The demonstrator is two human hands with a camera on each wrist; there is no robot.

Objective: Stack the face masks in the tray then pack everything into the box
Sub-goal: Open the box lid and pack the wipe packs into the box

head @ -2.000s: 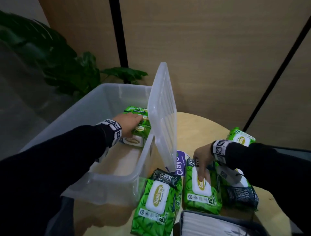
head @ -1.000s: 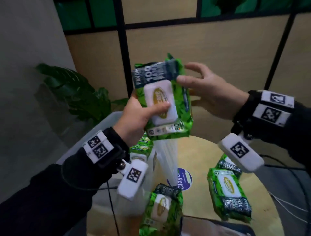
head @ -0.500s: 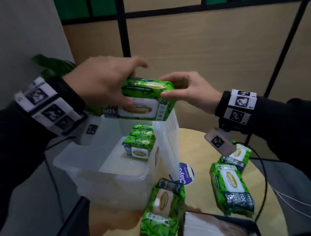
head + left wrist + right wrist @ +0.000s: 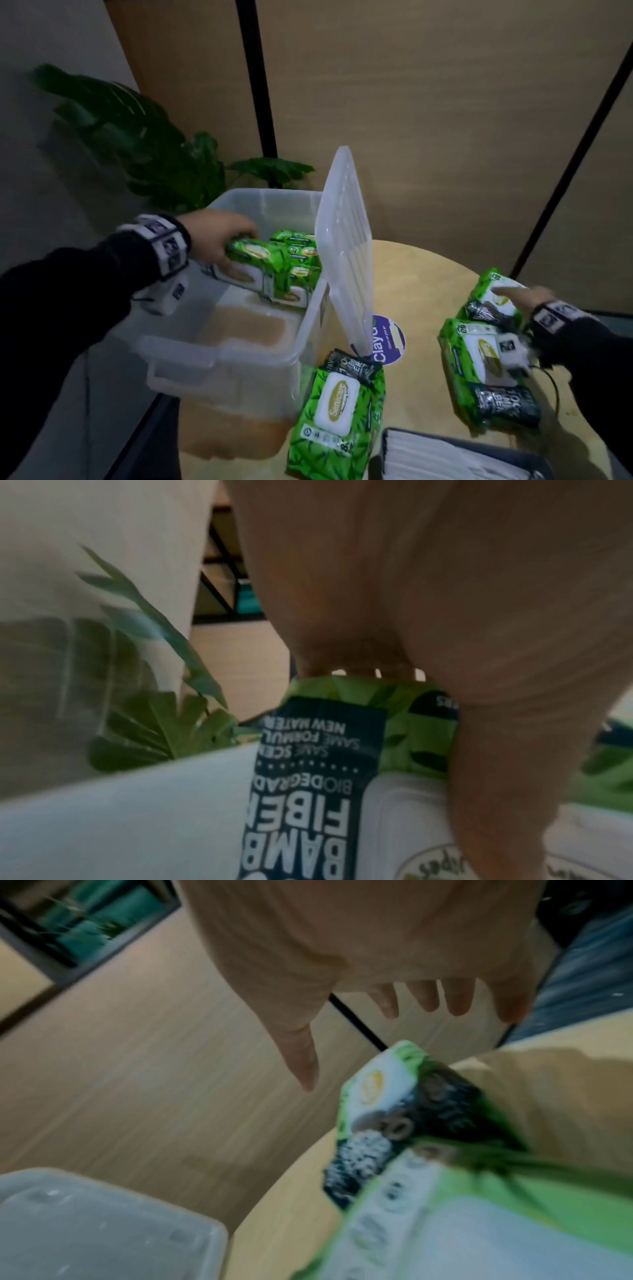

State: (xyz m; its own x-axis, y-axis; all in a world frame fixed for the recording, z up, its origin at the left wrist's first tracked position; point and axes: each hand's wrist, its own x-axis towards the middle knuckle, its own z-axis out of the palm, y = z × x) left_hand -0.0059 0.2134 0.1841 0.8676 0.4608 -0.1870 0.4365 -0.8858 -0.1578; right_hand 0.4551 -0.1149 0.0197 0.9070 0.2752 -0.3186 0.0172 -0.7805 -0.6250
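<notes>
Left hand gripping a pack inside the box; right hand spreading over the far-right pack.

The left hand [image 4: 219,236] is clasping 1 green pack [image 4: 263,263], thumb across its white flap, holding it tilted in the clear box [image 4: 219,359] against the packs stacked at the far end. The right hand [image 4: 527,296], fingers [image 4: 459,999] splayed and grasping nothing, is hovering over a pack [image 4: 493,298] on the table [image 4: 421,291]. The tray [image 4: 462,455] is sitting nearest.

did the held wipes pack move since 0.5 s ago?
Yes. The pack, gripped by the left hand, went from above the box down inside it, beside the packs already there.
</notes>
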